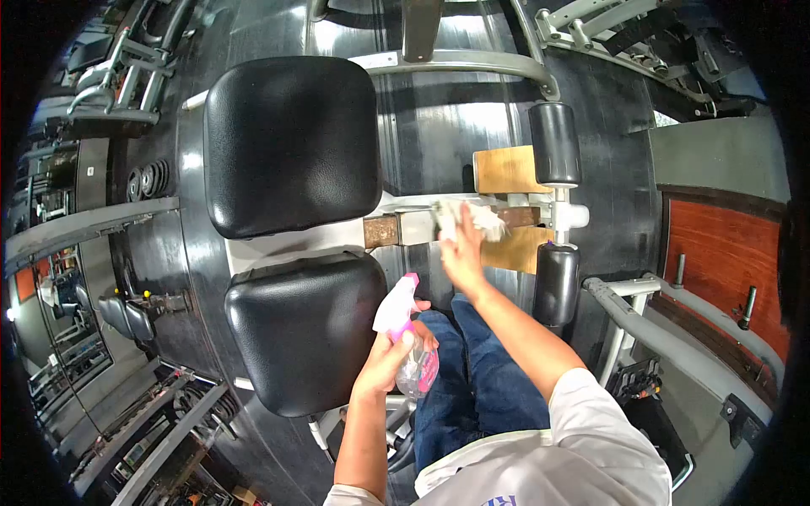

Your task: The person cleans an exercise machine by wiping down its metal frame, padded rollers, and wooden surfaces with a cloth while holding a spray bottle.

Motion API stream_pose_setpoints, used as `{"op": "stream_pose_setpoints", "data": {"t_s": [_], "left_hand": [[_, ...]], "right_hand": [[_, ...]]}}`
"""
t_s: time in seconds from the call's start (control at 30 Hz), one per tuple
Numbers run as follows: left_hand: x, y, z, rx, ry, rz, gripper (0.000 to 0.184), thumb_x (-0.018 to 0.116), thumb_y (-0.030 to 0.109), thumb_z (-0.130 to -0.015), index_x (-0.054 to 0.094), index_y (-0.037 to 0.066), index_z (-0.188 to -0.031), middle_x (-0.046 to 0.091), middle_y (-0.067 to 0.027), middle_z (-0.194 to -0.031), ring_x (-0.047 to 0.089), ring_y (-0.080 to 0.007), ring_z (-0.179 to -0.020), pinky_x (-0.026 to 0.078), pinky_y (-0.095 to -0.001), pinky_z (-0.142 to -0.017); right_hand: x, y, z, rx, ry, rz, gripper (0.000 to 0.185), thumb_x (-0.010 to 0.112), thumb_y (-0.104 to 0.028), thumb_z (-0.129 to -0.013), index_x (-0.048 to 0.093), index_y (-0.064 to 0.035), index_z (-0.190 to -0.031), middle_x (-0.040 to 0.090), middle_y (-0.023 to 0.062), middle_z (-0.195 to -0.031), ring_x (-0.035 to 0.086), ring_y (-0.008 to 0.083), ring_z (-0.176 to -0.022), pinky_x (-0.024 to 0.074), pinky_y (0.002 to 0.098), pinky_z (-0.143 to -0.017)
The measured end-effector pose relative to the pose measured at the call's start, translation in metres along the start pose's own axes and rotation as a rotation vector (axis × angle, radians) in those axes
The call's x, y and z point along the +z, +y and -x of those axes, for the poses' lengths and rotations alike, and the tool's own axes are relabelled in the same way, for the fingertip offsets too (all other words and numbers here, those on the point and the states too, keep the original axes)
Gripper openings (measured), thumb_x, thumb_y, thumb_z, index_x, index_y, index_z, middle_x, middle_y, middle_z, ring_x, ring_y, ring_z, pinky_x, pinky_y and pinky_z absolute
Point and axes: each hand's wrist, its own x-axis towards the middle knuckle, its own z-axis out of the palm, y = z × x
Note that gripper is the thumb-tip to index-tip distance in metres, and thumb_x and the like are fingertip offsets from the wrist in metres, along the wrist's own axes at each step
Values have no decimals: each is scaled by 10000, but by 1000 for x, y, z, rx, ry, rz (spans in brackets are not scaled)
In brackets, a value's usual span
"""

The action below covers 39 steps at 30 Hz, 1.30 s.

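My left hand point(395, 352) is wrapped round a clear spray bottle point(415, 371) with a white and pink trigger head, held upright near my lap. My right hand point(462, 255) reaches forward, gripping a pale cloth point(469, 219) that is blurred by motion. The cloth is over the light metal beam point(416, 227) of a gym machine, beside its brown, worn section. Left of the beam are two black padded seats, the farther one point(291, 143) and the nearer one point(305, 333).
Two black foam rollers point(553, 143) sit on a post at the right, beside wooden footplates point(504, 170). A grey metal frame point(683, 337) stands at the lower right. Weight plates point(149, 180) and more machines line the left side.
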Motion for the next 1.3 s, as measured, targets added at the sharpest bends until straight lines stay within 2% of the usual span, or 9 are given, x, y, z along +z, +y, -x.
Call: {"op": "stream_pose_setpoints", "data": {"t_s": [0.17,0.3,0.47,0.53,0.63,0.7,0.97,1.17,1.3], "left_hand": [[0,-1,-3,-26,-11,14,789,683,534,-868,383,9,-1375,578,-77,-788,598,-217,-844,470,-381,-839],[-3,-3,-4,-56,-5,-7,830,721,482,-858,358,-26,-1406,583,-41,-834,595,-176,-868,463,-347,-843],[1,4,-6,-98,-41,-59,787,776,358,-842,373,-10,-1409,594,-10,-824,588,-121,-857,451,-309,-832],[1,4,-6,-98,-47,-55,795,772,387,-841,375,-9,-1404,593,-9,-815,588,-124,-853,453,-310,-829],[-3,1,-5,-84,-65,-41,818,759,454,-836,378,-7,-1394,591,-13,-803,589,-136,-844,459,-318,-825],[-3,-1,-3,-78,-74,-22,835,750,492,-832,378,-5,-1390,590,-18,-801,591,-146,-841,462,-323,-824],[-4,-3,-5,-59,-91,0,811,681,571,-853,373,37,-1380,569,-60,-771,597,-201,-830,451,-404,-909],[-2,-2,-5,-47,-74,12,850,695,563,-849,372,-2,-1396,568,-46,-787,581,-176,-834,448,-334,-817],[-3,-3,-7,-53,-81,24,833,671,562,-869,373,-7,-1399,570,-51,-790,584,-179,-836,451,-336,-819]], "right_hand": [[-17,-69,5,-273,-409,87,659,615,-154,-829,453,-200,-1466,228,185,-1599,247,364,-1458,200,599,-1149],[-42,-30,-2,-245,-381,165,711,625,-150,-828,386,-157,-1497,300,183,-1570,333,353,-1423,243,528,-1167],[-42,44,8,34,70,4,528,600,-153,-878,500,-53,-1387,468,207,-1451,476,375,-1290,353,430,-1091],[-39,21,-3,519,9,-452,450,572,-191,-923,545,-32,-1343,505,230,-1405,478,379,-1289,355,433,-1080],[2,-28,-1,-189,-11,15,483,583,-236,-892,555,-144,-1365,414,223,-1488,418,436,-1328,219,594,-1135],[27,-65,-4,-382,-202,103,573,637,-252,-823,543,-183,-1385,296,144,-1578,429,434,-1319,164,672,-1126],[-40,-39,-19,-531,-464,215,552,691,-171,-793,549,-80,-1319,370,-25,-1548,526,296,-1262,379,490,-1116],[-71,108,17,225,-120,97,428,622,-277,-899,595,-29,-1247,676,200,-1134,658,327,-1046,509,403,-898],[-69,56,-3,774,95,-397,414,520,-338,-983,629,13,-1174,713,175,-975,687,298,-931,507,398,-784]]}}
